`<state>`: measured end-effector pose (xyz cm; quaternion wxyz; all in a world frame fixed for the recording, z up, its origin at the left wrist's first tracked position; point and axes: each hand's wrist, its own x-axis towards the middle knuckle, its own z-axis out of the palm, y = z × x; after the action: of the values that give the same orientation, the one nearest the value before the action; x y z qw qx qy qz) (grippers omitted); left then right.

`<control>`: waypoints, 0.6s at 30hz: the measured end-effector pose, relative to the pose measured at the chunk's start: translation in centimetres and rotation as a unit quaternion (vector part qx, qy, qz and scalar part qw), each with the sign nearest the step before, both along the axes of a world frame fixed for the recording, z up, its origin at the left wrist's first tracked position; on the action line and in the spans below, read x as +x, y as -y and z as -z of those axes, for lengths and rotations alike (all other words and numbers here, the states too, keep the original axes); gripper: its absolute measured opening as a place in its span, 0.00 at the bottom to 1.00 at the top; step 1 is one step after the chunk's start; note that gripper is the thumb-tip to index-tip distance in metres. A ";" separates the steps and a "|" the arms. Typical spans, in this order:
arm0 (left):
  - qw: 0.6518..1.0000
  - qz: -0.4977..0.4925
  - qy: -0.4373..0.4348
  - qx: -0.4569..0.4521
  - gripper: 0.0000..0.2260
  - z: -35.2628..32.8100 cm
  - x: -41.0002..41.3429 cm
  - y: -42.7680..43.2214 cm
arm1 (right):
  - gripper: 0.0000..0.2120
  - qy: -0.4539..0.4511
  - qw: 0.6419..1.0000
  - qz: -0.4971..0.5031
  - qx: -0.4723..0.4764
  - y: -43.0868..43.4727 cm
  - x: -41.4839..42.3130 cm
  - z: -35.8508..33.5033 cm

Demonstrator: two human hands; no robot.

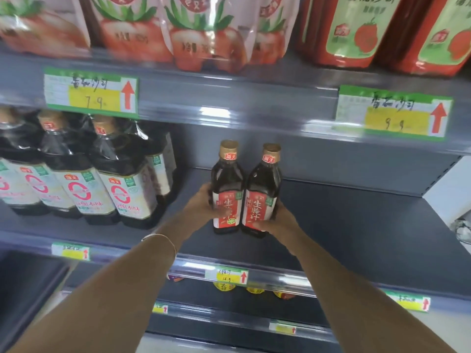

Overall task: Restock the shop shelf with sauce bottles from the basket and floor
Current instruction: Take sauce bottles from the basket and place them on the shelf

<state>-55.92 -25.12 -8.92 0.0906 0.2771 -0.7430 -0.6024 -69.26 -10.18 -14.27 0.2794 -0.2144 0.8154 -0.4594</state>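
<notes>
A grey metal shop shelf (pixel 344 215) fills the view, its middle board mostly bare towards the right end. On the board above, along the front edge, stand red-and-white tomato sauce pouches (pixel 204 39) and, towards the right end, tall red ketchup bottles with green labels (pixel 351 34). At the left end of the middle board a row of large dark soy sauce bottles with white labels (pixel 122 184) stands packed together. Near the middle of that board, close to the front edge, two small dark sauce bottles with gold caps and red labels sit upright, touching side by side: the left bottle (pixel 227 189) and the right bottle (pixel 262 194). The left hand (pixel 201 202) is wrapped around the outer side of the left bottle, fingers curled on it; the right hand (pixel 275 220) grips the lower part of the right bottle, thumb across the label. A thin silver bracelet (pixel 159 239) circles the left wrist. Green-and-yellow price tags with red arrows (pixel 91 94) hang on the shelf's front rails.
</notes>
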 end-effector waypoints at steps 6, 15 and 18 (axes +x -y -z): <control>0.999 -0.006 -0.001 -0.053 0.20 0.8 -1.0 1.3 | 0.26 -0.034 0.997 0.048 -0.042 2.1 -3.1 -0.3; 0.999 0.038 -0.014 -0.020 0.19 1.0 -2.4 3.7 | 0.19 -0.076 0.997 0.026 -0.013 10.3 -6.5 1.0; 0.999 0.038 -0.012 0.000 0.20 1.4 -2.6 4.2 | 0.17 -0.103 0.995 0.013 0.005 11.5 -7.0 0.6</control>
<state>-58.53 -29.34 -10.29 0.0763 0.2415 -0.7517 -0.6089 -76.30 -21.72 -14.90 0.1891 -0.2490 0.8447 -0.4343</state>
